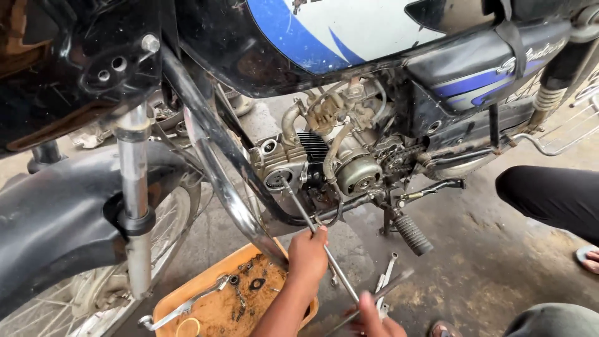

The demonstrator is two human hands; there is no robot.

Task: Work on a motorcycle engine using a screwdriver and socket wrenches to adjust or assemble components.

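A stained, wet-looking concrete floor (493,262) fills the background, with a black and blue motorbike (349,37) standing over it, its front wheel (93,293) and chrome fork (134,187) at the left of the view. The engine (337,162) sits in the middle, dirty and greasy, with a black footpeg (412,234) sticking out below it.

The left hand (307,254) is closed in a fist around a long metal rod (312,228), gripping it near the middle. The rod runs up and to the left so that its far tip meets a round cap (277,179) on the side of the engine, and its lower end slants down towards the right hand (374,319). The right hand is low at the edge of the view, fingers curled around the handle end of a second tool (380,293), a thin bar that crosses the rod at an angle.

Just left of the forearm an orange tray (187,290) lies on the floor, holding a spanner (187,306) and small bolts and washers in rusty grit. A few more spanners (385,274) lie on the concrete beside the hands. Another person's dark-trousered knee (552,196) shows at the right
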